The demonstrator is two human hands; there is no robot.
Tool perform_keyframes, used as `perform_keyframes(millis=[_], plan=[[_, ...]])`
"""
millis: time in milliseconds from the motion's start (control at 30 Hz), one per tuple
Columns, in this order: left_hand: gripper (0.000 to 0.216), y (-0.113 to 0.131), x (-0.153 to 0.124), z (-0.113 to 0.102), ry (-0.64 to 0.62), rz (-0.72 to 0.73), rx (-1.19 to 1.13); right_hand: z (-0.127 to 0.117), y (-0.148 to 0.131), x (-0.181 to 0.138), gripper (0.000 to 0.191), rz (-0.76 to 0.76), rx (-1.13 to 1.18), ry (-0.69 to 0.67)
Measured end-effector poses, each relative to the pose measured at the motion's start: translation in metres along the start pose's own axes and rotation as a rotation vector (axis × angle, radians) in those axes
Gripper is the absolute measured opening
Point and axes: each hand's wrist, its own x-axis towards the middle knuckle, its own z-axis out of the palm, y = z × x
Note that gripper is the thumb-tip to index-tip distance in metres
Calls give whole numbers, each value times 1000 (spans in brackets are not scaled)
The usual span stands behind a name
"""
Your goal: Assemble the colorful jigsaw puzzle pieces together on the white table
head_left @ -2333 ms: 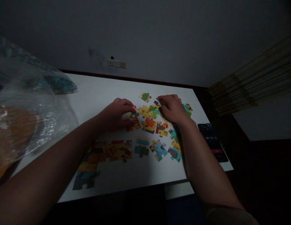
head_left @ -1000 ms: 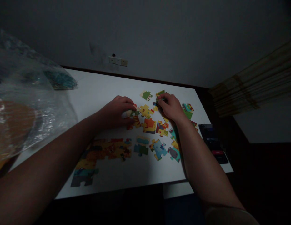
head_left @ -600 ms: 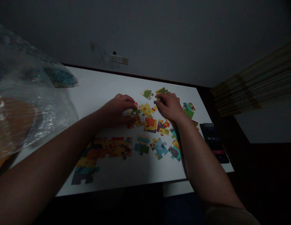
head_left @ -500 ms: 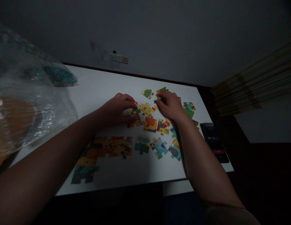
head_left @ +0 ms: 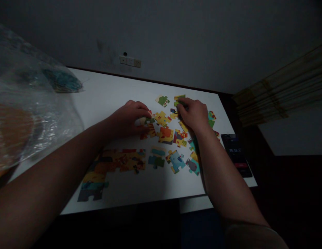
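Your right hand (head_left: 194,114) curls its fingertips onto a green puzzle piece (head_left: 179,99) at the far edge of the loose pieces; the grip looks pinched on that piece, though the dim light hides whether it has left the counter (head_left: 109,97). Your left hand (head_left: 127,117) lies knuckles-up with its fingertips pressed on a red-and-green piece (head_left: 149,120), the grip clenched down over it rather than lifting it. Between your two hands lie a yellow piece (head_left: 163,118) and, just nearer you, an orange piece (head_left: 165,135). Another green piece (head_left: 162,100) sits apart, just left of the one under your right fingers. Closer to you, beside your right forearm, a blue elephant piece (head_left: 176,161) lies loose. Under your left forearm a joined section of puzzle (head_left: 116,165) stretches towards the near edge. A dark phone (head_left: 236,155) rests at the counter's right edge, and crinkled clear plastic wrap (head_left: 28,114) fills the left side.
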Motion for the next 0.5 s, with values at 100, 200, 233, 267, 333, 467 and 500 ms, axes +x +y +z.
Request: perform_keyframes(millis=[100,200,233,267,333,467,500], plan=[[40,1,0,-1,-5,6,1,0,1,1,42,21,21,15],[42,2,0,-1,-19,-13,3,0,-3,1,40,62,26,-4],[42,3,0,-1,-20,-19,5,0,-5,1,39,71,21,-15],[42,3,0,-1,-18,-19,8,0,-6,1,39,68,16,-27],[42,2,-1,-1,-13,-9,14,0,-5,1,39,37,8,-39],[41,-1,0,-1,-16,13,25,-4,23,0,46,45,-19,61],[42,-3,0,-1,-20,17,29,-6,35,-2,48,84,-38,96]])
